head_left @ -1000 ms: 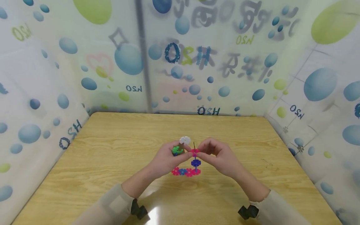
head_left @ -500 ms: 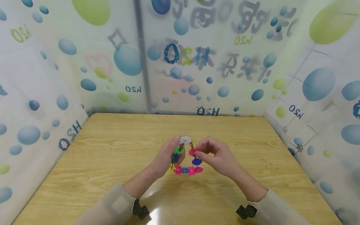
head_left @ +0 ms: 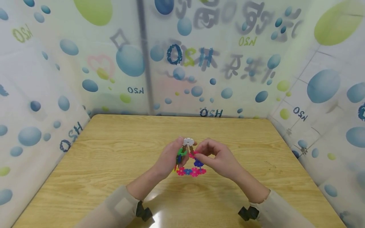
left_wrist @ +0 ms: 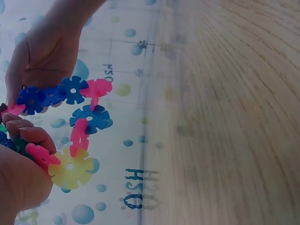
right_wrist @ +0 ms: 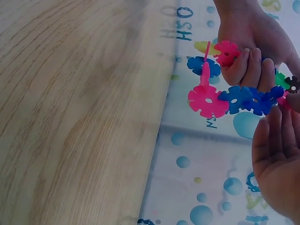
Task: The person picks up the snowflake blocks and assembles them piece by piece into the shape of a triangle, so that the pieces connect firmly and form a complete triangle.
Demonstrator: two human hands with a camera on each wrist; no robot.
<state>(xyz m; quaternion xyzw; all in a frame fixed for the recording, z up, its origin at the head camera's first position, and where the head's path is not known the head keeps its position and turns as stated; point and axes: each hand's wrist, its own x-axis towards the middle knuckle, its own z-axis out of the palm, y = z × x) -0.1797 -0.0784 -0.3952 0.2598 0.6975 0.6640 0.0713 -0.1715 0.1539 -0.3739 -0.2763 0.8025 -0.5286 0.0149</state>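
A chain of interlocking snowflake discs hangs between both hands, above the table. The left hand point(head_left: 166, 160) grips its left side, where a green disc point(head_left: 182, 152) shows, with the thumb up beside a white disc point(head_left: 188, 142). The right hand point(head_left: 220, 158) pinches a pink disc point(head_left: 192, 154), next to a brown disc that reaches up to the white one. A dark blue disc point(head_left: 198, 163) hangs below the right fingertips. In the left wrist view a yellow disc point(left_wrist: 72, 168) and a medium blue disc point(left_wrist: 89, 118) lie along the lower stretch. The left fingers partly hide several discs.
The wooden table point(head_left: 114, 136) stretches out under the hands. Patterned curtains point(head_left: 182, 79) with blue and green dots enclose it at the back and both sides. Each wrist wears a dark strap device point(head_left: 144, 211).
The left thumb and fingers have left the pink disc and shifted up beside the white disc. The right hand has brought the pink and brown discs leftward, so the brown one meets the white.
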